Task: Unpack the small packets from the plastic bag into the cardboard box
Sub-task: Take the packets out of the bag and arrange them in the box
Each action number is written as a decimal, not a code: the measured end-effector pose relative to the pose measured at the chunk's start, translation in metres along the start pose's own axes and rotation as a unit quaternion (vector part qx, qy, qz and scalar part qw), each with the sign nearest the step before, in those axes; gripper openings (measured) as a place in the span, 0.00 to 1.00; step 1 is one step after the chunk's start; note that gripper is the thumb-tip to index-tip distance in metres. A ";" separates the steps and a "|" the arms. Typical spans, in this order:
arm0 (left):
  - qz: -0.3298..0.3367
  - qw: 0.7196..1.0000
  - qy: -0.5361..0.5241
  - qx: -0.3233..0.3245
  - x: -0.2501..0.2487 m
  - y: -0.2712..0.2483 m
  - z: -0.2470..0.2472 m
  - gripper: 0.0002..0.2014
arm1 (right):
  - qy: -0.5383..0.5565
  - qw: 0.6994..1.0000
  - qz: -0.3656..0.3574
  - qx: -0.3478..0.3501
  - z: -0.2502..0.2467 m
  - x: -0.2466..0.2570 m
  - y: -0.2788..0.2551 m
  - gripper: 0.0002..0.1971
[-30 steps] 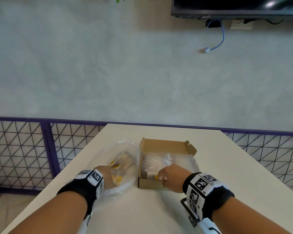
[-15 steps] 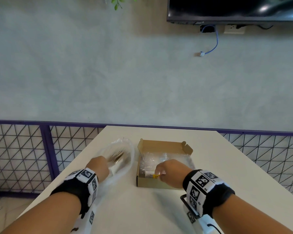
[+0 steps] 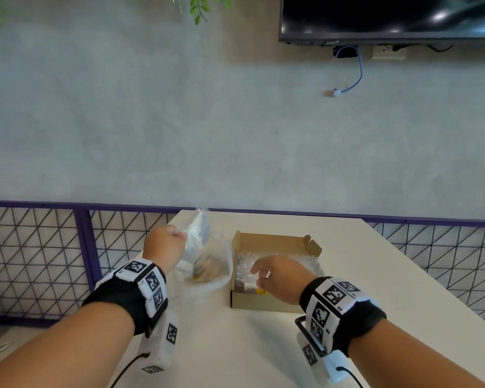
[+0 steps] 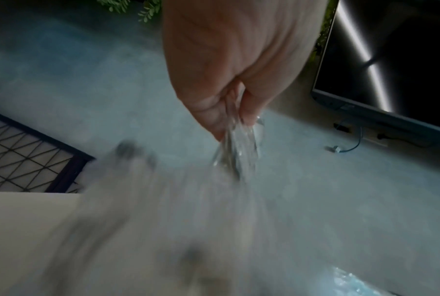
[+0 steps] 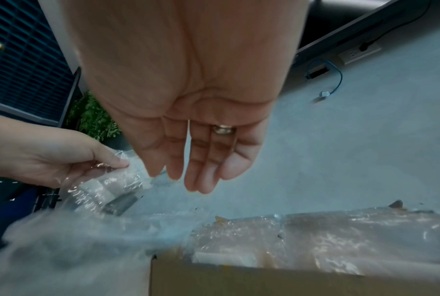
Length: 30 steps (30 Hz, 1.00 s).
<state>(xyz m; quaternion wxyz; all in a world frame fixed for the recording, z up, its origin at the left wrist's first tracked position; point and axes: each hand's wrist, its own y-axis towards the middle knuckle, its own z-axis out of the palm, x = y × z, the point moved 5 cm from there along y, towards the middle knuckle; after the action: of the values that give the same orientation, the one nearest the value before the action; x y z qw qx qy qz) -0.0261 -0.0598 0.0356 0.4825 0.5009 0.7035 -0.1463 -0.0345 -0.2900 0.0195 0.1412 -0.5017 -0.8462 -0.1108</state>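
A clear plastic bag (image 3: 205, 264) hangs left of the open cardboard box (image 3: 275, 245), its lower part on the table with small packets (image 3: 207, 268) showing inside. My left hand (image 3: 165, 245) pinches the bag's top edge (image 4: 239, 148) and holds it up. In the right wrist view the same hand (image 5: 49, 158) grips the bag (image 5: 107, 188). My right hand (image 3: 275, 273) hovers over the box's near left part, fingers (image 5: 196, 170) relaxed and holding nothing. Several clear packets (image 3: 247, 278) lie in the box (image 5: 239, 280).
The white table (image 3: 263, 345) ends at its left edge beside a purple-framed wire fence (image 3: 39, 247). A grey wall stands behind, with a dark screen (image 3: 389, 15) and a dangling blue cable (image 3: 353, 79) at the upper right.
My left hand has lifted the bag's top edge up off the table. My right hand has let go of a packet in the box and risen with its fingers relaxed.
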 end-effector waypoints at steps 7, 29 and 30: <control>-0.043 0.981 -0.183 0.041 -0.024 -0.006 0.009 0.05 | 0.017 0.991 -0.065 -0.117 -0.004 0.015 0.001 0.45; -0.163 0.886 -0.347 0.262 -0.063 -0.047 0.085 0.05 | -0.034 0.968 0.052 -0.243 -0.052 -0.030 0.009 0.10; -0.164 0.889 -0.346 0.253 -0.062 -0.046 0.084 0.05 | -0.019 0.968 0.064 -0.242 -0.051 -0.034 0.008 0.09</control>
<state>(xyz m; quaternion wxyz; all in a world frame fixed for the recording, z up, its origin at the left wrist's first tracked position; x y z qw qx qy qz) -0.0180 -0.1735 0.0324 0.5212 0.4016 0.5032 -0.5602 -0.0052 -0.3306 0.0561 0.0068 -0.5757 -0.7632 -0.2934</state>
